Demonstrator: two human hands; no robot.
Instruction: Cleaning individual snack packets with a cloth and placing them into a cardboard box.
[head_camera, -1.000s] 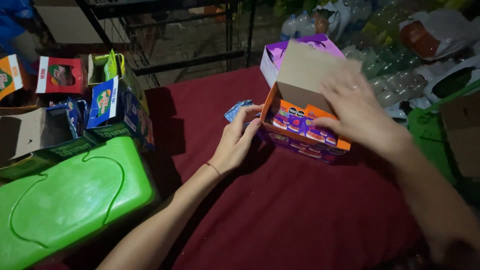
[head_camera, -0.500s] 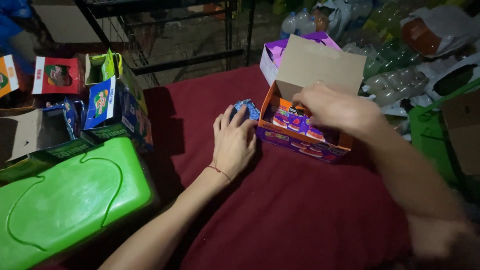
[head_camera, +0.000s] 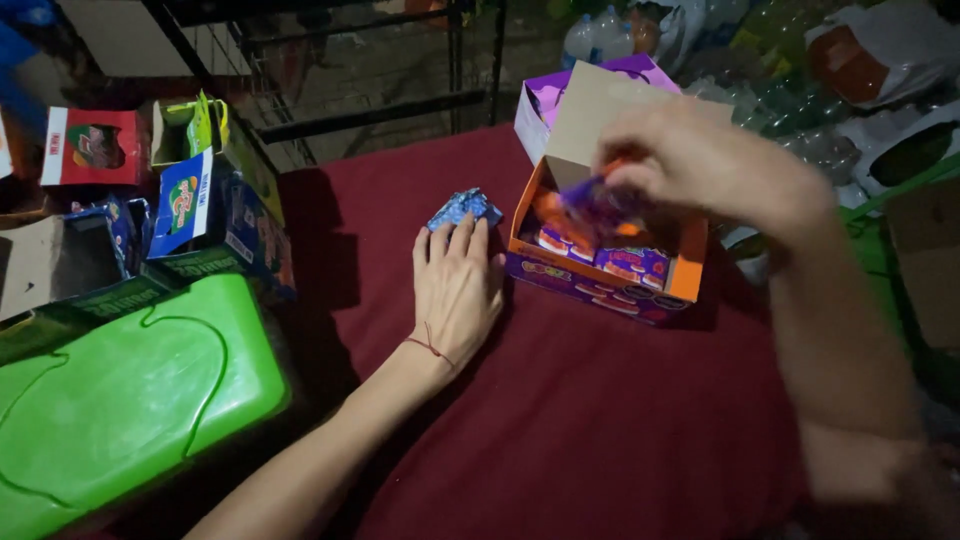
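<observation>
Two hands work over a dark red cloth (head_camera: 600, 440) in the single head view; the left hand (head_camera: 458, 285) lies flat and open, palm down on the cloth, fingers together, its fingertips touching a small blue patterned packet (head_camera: 462, 207) just ahead of it, seemingly to pin it in place; a thin red thread circles the wrist behind; immediately right of this hand stands an open orange-and-purple carton (head_camera: 600, 285), its brown flap raised at the back so that the inside is reachable from above; the right hand (head_camera: 700, 165) hovers over the carton's opening, fingers curled closed around a purple-and-orange packet (head_camera: 600, 200), blurred by motion, held just above the rows of similar packets (head_camera: 625, 262) inside; beyond that hand, behind the flap, sits a purple box (head_camera: 545, 105); well to the left of the left hand are a bright green plastic lid (head_camera: 120, 390) and a cluster of small coloured cardboard boxes (head_camera: 190, 205); far past the right hand lie clear plastic bottles (head_camera: 800, 110), dimly lit.
</observation>
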